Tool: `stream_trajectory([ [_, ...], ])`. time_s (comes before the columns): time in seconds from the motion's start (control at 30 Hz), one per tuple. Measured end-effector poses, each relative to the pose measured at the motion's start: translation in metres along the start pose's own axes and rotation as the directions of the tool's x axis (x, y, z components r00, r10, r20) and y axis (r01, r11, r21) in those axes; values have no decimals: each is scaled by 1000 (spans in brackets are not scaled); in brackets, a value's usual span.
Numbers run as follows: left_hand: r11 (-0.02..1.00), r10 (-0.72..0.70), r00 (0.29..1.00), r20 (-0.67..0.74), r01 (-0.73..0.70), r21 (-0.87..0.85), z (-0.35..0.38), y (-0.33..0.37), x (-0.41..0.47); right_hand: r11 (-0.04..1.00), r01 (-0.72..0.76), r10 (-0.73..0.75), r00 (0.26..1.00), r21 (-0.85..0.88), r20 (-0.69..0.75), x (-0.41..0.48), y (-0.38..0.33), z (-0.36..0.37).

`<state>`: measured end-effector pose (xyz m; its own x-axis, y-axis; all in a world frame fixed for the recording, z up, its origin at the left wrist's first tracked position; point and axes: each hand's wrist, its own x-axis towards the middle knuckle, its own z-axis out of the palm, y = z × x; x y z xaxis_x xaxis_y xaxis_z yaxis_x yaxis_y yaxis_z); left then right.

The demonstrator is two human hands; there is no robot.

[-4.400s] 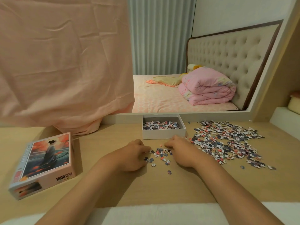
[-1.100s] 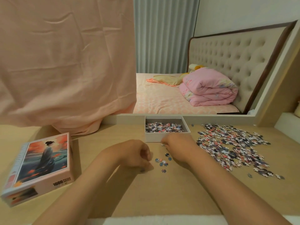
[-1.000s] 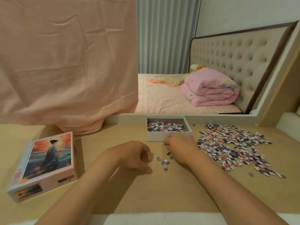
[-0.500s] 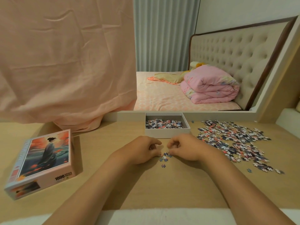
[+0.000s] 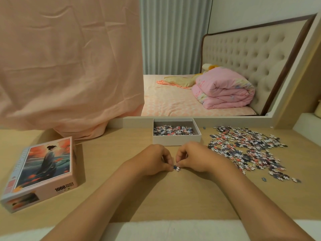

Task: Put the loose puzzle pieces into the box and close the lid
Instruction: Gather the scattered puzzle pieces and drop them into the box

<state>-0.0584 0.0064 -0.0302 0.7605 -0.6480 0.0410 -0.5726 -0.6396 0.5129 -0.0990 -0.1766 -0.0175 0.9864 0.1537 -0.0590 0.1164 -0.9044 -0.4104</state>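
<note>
I observe left hand and right hand pinching one small piece cluster together. The box stands open just behind.

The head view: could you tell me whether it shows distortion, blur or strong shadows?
Head view: wide-angle bending tilts the headboard at right; the lid is smeared at its near corner, while the puzzle piece between left hand and right hand is sharp; soft light, mild shadow beside the lid.

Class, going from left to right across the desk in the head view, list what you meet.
Lid, left hand, piece, right hand, pile. The box overlaps the hands, so it is left out.
</note>
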Motion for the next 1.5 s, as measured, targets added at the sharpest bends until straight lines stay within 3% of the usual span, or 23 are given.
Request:
stream_trajectory([
  [0.2, 998, -55, 988, 141, 50, 42, -9, 3, 13, 997, -65, 65, 998, 41, -4, -2, 1, -5],
  [0.27, 998, -43, 987, 153, 37, 43, -9, 2, 15, 985, -100, 103, 994, 141, -17, -5, 4, -10],
  [0.43, 999, 19, 991, 136, -25, 41, -10, -6, 15, 943, -63, 157, 950, 326, -271, 15, 5, -36],
  [0.53, 999, 37, 993, 115, -39, 14, -11, -10, 16, 966, -46, 152, 897, 254, -416, 42, 1, -47],
  [0.7, 981, 41, 994, 104, -20, -191, -11, -17, 13, 991, -116, 129, 948, 62, -291, 65, 4, -47],
  [0.8, 957, 50, 998, 27, -40, -287, -13, -23, 14, 996, -88, 86, 931, 10, -355, 51, 5, -44],
  [0.87, 937, 16, 994, -106, -52, -345, -14, -24, 20, 996, -85, 76, 931, -10, -358, 39, 7, -37],
  [0.97, 921, -74, 942, -329, -62, -384, -20, -22, 40, 977, -138, 87, 955, -166, -283, 26, 10, -17],
  [1.07, 942, -92, 888, -451, -70, -330, -28, -19, 64, 946, -147, 71, 964, -290, -257, 24, 14, -1],
  [1.2, 989, -29, 896, -444, -40, -146, -28, -19, 83, 960, -143, 72, 957, -242, -280, 24, 17, 3],
  [1.4, 991, 47, 863, -503, -103, -85, -21, -22, 79, 964, -129, 65, 962, -234, -263, 23, 17, 3],
  [1.5, 992, 65, 863, -502, -110, -61, -28, -22, 77, 991, -99, 53, 913, -95, -403, 22, 7, -6],
])
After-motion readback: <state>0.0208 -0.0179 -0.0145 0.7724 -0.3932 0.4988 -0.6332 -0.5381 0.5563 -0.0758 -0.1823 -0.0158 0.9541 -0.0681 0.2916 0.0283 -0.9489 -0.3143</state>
